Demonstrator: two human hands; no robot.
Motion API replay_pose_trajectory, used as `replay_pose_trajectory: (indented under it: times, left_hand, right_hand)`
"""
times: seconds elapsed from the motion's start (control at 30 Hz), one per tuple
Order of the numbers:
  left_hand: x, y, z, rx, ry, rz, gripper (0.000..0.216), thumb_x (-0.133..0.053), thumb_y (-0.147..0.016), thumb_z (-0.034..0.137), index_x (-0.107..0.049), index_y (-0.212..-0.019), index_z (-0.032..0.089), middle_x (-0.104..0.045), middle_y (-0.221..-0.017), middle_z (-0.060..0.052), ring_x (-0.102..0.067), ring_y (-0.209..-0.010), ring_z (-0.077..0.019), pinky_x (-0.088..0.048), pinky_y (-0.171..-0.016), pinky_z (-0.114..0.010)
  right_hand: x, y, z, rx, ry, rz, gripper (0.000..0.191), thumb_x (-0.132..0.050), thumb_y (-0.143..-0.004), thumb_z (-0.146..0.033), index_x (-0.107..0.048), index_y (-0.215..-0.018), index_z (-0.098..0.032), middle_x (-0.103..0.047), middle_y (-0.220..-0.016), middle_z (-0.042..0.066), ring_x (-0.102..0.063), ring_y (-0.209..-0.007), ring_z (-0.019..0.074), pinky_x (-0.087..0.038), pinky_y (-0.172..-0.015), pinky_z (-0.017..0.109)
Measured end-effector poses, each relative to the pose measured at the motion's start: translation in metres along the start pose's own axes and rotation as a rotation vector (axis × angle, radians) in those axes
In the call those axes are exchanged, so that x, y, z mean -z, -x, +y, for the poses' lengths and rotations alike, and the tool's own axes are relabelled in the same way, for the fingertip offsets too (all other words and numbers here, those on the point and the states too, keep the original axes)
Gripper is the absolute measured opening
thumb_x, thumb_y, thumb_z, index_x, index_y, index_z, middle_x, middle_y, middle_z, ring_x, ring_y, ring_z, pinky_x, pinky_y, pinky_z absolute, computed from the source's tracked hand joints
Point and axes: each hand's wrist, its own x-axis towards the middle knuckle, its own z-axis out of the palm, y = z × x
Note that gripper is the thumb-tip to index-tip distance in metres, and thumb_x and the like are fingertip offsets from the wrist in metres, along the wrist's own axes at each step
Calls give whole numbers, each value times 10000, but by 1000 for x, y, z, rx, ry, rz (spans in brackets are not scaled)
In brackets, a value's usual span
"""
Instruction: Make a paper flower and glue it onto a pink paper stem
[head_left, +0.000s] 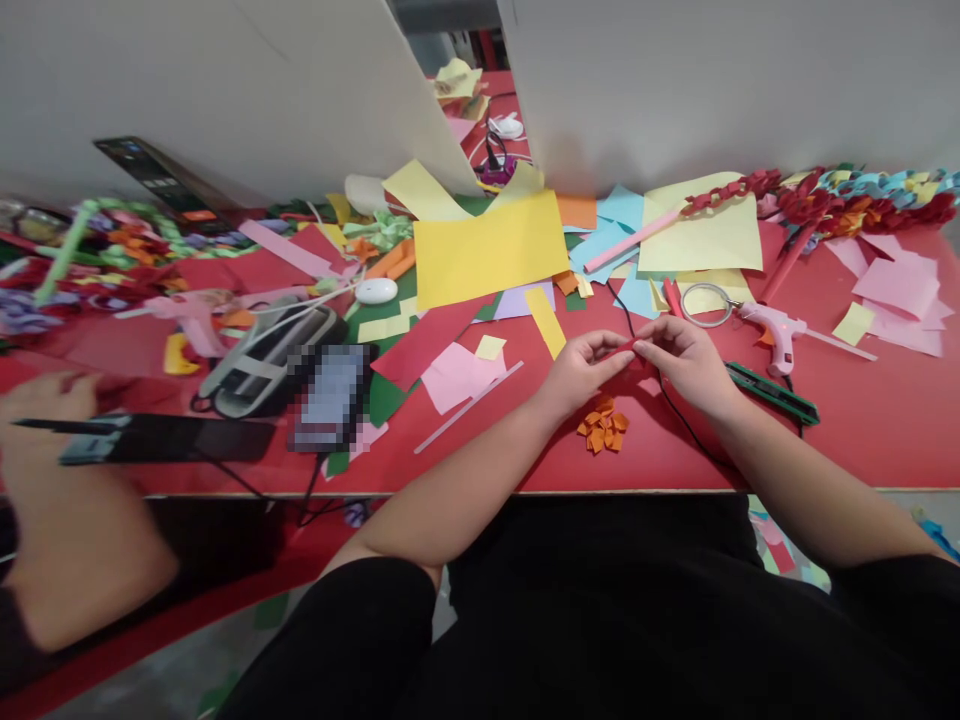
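Observation:
My left hand and my right hand meet above the red table, fingertips pinched together. Between them is a small piece of red paper, mostly covered by the fingers. Just below my hands lies a little heap of folded orange paper pieces. To the right of my right hand rests a pink glue gun with a glue stick coming out of its back. A green utility knife lies in front of it, partly behind my right wrist.
Yellow paper, pink scraps and a pale stick lie left of my hands. A paper chain runs along the back. At far left, a co-worker's arm reaches over the table near a phone and grey case.

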Motion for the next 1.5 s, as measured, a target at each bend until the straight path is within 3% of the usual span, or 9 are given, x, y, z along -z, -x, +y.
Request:
replay_pose_trajectory:
  times: [0.27, 0.4, 0.5, 0.6, 0.77, 0.93, 1.13, 1.3, 1.5]
  left_hand:
    - [2, -1, -2, 25, 77, -5, 482, -949, -862, 551, -785, -1141, 193, -815, -1056, -75, -781, -929, -187, -668, -850, -337]
    - [7, 2, 3, -135, -88, -27, 378, -821, -976, 417, -773, -1308, 244, -794, -1200, -108, -772, -1118, -242, -675, -915, -377]
    - [10, 6, 11, -282, -325, -16, 401, -810, -947, 269, -772, -1346, 278, -791, -1306, -111, -743, -1254, -268, -652, -978, -378]
    - [13, 8, 19, -366, -479, -48, 289, -806, -958, 251, -829, -1245, 275, -814, -1227, -94, -768, -1122, -240, -641, -958, -367]
    - [19, 6, 30, -476, -546, -114, 120, -844, -1000, 372, -897, -1089, 311, -825, -1073, -75, -766, -989, -221, -611, -900, -359]
    - [16, 6, 29, -392, -534, -82, 133, -856, -988, 414, -890, -1001, 286, -792, -1002, -66, -727, -886, -188, -577, -787, -316]
    - [10, 1, 18, -264, -369, 49, 217, -879, -927, 443, -833, -924, 231, -776, -1066, -75, -736, -932, -183, -580, -734, -281]
    - [9, 0, 12, -117, -245, 72, 285, -914, -899, 470, -810, -944, 208, -816, -924, -63, -755, -818, -176, -610, -765, -318]
    - [5, 0, 9, -108, -164, 104, 301, -927, -876, 456, -771, -901, 199, -810, -890, -54, -760, -813, -167, -626, -788, -319]
  right_hand:
    - [1, 3, -5, -19, 80, 22, 435, -1008, -780, -559, -785, -977, -241, -798, -886, 32, -745, -816, 211, -630, -770, 366]
    - [6, -2, -2, -80, -76, 84, 419, -1024, -736, -528, -768, -926, -256, -762, -838, 3, -685, -754, 174, -596, -715, 328]
    - [9, -7, 1, -164, -190, 99, 457, -1059, -666, -492, -734, -887, -259, -729, -817, -15, -641, -715, 149, -583, -686, 302]
    - [11, -9, 2, -228, -265, 81, 484, -1080, -626, -469, -726, -872, -251, -717, -821, -15, -643, -715, 141, -588, -681, 291]
    - [11, -8, 2, -259, -237, 43, 460, -1094, -627, -444, -780, -893, -238, -731, -804, -8, -649, -706, 138, -564, -637, 272]
    - [9, -3, 1, -205, -87, 7, 431, -1052, -700, -489, -812, -947, -231, -741, -752, 3, -645, -652, 160, -523, -558, 284]
    - [4, 1, -4, -146, -63, -21, 390, -1023, -758, -495, -827, -970, -233, -788, -808, 19, -693, -715, 174, -573, -634, 304]
    - [1, 2, -7, -146, -81, -55, 401, -1035, -753, -498, -828, -971, -232, -821, -868, 32, -744, -793, 192, -618, -729, 328]
    - [0, 2, -1, -127, -60, -55, 419, -1041, -756, -527, -823, -964, -235, -833, -914, 38, -783, -870, 211, -635, -824, 353]
